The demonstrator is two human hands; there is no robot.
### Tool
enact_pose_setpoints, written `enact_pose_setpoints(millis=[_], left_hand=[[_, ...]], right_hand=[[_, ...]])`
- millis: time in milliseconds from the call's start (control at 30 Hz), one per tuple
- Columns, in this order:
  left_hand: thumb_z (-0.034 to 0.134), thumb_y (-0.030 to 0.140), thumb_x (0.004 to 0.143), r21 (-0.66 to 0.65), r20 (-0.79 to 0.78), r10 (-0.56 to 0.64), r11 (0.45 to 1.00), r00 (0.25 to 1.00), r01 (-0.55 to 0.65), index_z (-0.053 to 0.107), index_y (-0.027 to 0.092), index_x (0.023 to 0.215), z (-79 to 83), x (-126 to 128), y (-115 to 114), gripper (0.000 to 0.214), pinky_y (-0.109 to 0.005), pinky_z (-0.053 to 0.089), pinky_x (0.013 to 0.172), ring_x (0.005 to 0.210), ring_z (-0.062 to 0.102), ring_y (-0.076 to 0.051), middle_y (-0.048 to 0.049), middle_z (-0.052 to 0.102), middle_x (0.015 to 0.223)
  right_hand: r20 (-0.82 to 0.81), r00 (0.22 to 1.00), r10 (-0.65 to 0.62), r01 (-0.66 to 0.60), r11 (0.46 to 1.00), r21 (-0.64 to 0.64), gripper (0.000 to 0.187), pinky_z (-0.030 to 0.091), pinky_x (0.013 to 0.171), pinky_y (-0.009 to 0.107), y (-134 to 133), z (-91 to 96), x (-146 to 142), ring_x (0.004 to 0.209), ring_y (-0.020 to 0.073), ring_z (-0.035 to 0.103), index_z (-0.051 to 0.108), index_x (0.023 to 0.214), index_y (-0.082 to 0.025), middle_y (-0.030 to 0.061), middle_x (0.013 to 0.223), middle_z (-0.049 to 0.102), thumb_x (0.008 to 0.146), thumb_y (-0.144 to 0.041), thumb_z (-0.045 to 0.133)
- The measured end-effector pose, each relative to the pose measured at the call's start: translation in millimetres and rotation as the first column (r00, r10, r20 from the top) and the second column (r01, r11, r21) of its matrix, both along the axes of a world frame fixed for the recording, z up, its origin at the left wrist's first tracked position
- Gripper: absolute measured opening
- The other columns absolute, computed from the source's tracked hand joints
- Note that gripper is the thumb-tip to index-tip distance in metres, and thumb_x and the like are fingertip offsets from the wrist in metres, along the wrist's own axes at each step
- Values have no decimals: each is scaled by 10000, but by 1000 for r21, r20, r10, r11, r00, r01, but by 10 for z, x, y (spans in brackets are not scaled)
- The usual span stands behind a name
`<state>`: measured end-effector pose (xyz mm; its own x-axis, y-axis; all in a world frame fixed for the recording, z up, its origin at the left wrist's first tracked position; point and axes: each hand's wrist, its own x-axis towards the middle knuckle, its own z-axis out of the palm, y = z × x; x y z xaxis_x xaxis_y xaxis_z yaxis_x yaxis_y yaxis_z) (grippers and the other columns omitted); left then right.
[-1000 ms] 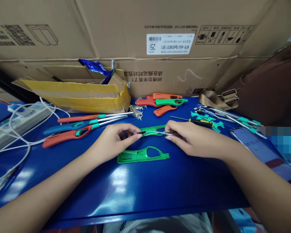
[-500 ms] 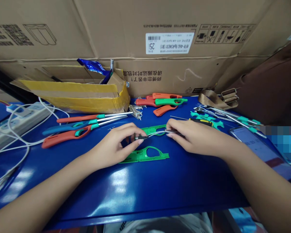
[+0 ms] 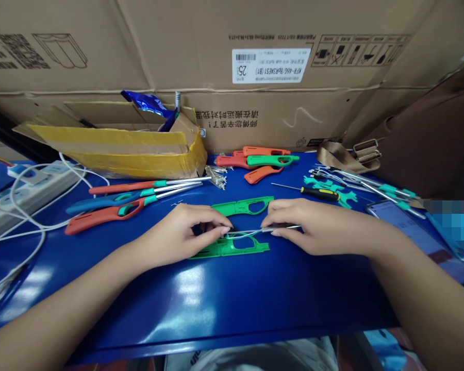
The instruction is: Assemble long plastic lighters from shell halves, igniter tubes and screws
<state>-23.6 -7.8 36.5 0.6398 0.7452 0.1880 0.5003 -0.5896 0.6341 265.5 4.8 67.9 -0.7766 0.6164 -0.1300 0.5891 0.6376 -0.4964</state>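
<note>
My left hand (image 3: 189,232) pinches a small dark part, mostly hidden by the fingertips, at the end of a thin white wire (image 3: 239,236). From there the wire runs right to a slim metal tube (image 3: 268,230), which my right hand (image 3: 305,225) grips between thumb and fingers. Below the wire lies a green lighter shell half (image 3: 255,249), open side up, its left end partly under my left hand. A second green shell half (image 3: 235,207) lies just behind, between both hands. Both shells have a trigger loop on their right side.
Assembled lighters (image 3: 104,216) with metal tubes lie left, near a white power strip (image 3: 42,185). Behind are a yellow-taped carton (image 3: 139,157) and orange and green handles (image 3: 265,175). Right are a screwdriver (image 3: 320,194), teal triggers (image 3: 346,197), more tubes (image 3: 390,190) and a phone (image 3: 413,237).
Both hands have come slightly toward me, bringing the wire and tube over the nearer green shell half. The farther shell half is now less covered and appears shifted.
</note>
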Motion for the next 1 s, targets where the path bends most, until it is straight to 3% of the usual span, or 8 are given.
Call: enact_pose_setpoints(millis=[133,267,467,633,1000], left_hand=[[670,276,940,3,-14,-54,999,998,54,782,211,1045,19,-28,9,166,-215,513,609,682,688,-127,-30,771,864],[684,270,931,16,-62,-79,997,995,80,792,222,1014,8,-53,18,144,-219,505,613,688,680,-124,-28,755,863],[704,296,908,16,-70,-78,997,994,80,791,210,1009,13,-54,5,158,-213,502,573,618,633,-110,-30,714,811],[851,352,763,-56,-91,-122,992,988,118,761,207,1107,48,-77,0,384,-220,533,591,631,637,-118,-9,682,821],[810,336,820,-31,-144,-90,996,985,86,745,173,1093,-9,-38,-9,324,-221,513,614,665,623,-114,-6,654,838]], right_hand=[[20,998,-54,55,997,-55,138,462,689,284,-14,10,-7,836,176,631,698,1034,-222,33,987,707,927,-209,612],[68,997,26,-23,999,-37,70,439,697,283,-20,-3,-21,839,172,622,683,872,-214,17,944,703,918,-194,634],[83,996,43,-45,999,24,88,451,750,309,-38,-10,-27,886,192,638,708,888,-214,25,959,707,916,-172,636],[91,995,40,-44,998,40,100,455,748,310,-52,-15,-36,888,196,642,705,893,-216,27,971,707,927,-176,620],[61,996,69,-70,998,7,103,443,762,296,-30,-47,-24,908,190,632,723,930,-213,26,955,693,940,-171,629]])
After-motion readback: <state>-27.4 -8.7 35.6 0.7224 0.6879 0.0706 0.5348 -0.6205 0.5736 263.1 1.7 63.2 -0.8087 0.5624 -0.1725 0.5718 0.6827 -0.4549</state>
